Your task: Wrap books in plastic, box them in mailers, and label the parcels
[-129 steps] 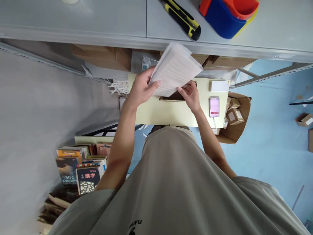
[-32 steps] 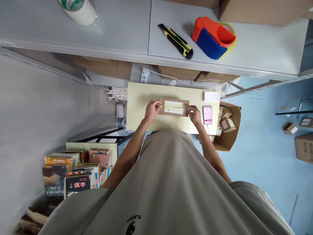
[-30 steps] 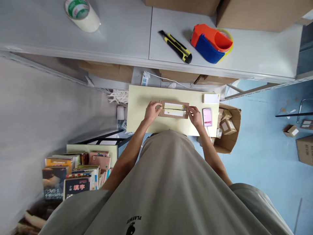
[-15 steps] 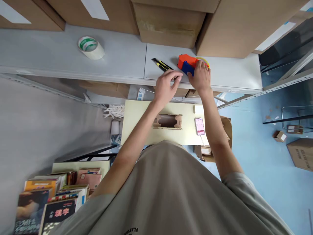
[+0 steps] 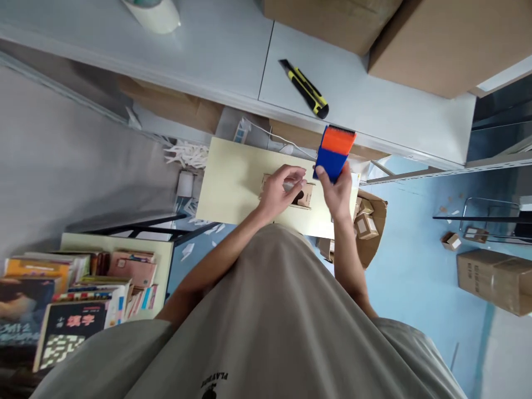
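My right hand [image 5: 338,191] grips an orange and blue tape dispenser [image 5: 333,155] just off the shelf's front edge, with its black toothed edge pointing away from me. My left hand [image 5: 282,188] hovers over the cream table [image 5: 233,172], fingers curved and thumb apart, holding nothing that I can see. Beneath it an open brown carton [image 5: 306,195] is partly hidden. On the grey shelf [image 5: 224,55] lies a black and yellow utility knife [image 5: 305,90], its blade end toward the back left.
At the shelf's back left stands a roll of tape [image 5: 160,16], cut off by the frame. Cardboard boxes [image 5: 440,44] line the back. Books [image 5: 78,310] are stacked at the lower left. Beside the table's right end is a large carton [image 5: 374,238] with small boxes.
My right hand has lifted the tape dispenser off the shelf and drawn it toward me. My left hand has moved back from beside the knife to above the table. The view has shifted.
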The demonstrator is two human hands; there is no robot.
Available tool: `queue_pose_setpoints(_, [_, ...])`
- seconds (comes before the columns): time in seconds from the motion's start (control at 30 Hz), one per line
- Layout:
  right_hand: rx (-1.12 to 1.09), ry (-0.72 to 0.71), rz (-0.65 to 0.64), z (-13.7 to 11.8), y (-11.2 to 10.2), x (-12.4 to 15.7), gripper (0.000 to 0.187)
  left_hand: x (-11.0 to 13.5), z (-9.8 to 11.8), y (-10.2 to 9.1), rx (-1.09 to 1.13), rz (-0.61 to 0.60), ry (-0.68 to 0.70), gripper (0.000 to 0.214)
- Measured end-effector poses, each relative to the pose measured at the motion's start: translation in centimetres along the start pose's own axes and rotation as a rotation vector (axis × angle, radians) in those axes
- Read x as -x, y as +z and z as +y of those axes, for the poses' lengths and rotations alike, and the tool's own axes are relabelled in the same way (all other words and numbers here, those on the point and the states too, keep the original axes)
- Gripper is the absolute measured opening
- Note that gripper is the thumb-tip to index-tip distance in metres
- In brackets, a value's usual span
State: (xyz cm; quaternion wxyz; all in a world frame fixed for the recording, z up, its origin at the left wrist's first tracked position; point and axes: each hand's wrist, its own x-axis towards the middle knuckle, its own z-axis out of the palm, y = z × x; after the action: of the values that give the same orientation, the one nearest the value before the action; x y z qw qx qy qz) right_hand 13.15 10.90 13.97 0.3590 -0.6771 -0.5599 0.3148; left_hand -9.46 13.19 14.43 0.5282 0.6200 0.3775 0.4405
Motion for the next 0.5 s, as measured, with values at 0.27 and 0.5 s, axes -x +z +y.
queue_pose_setpoints(0.27, [-0.254,0.177,-0.007,-5.4,7.1,8.1,0.071,6.9,0.1,-2.7,-0.016,0.053,-0.157,0.034])
queue_pose_setpoints(0.5, [-0.159,0.179,-0.073,-6.8,8.6,9.2,0.071,8.1,0.1,-6.4,-0.079,-0.051,-0.129,0.033])
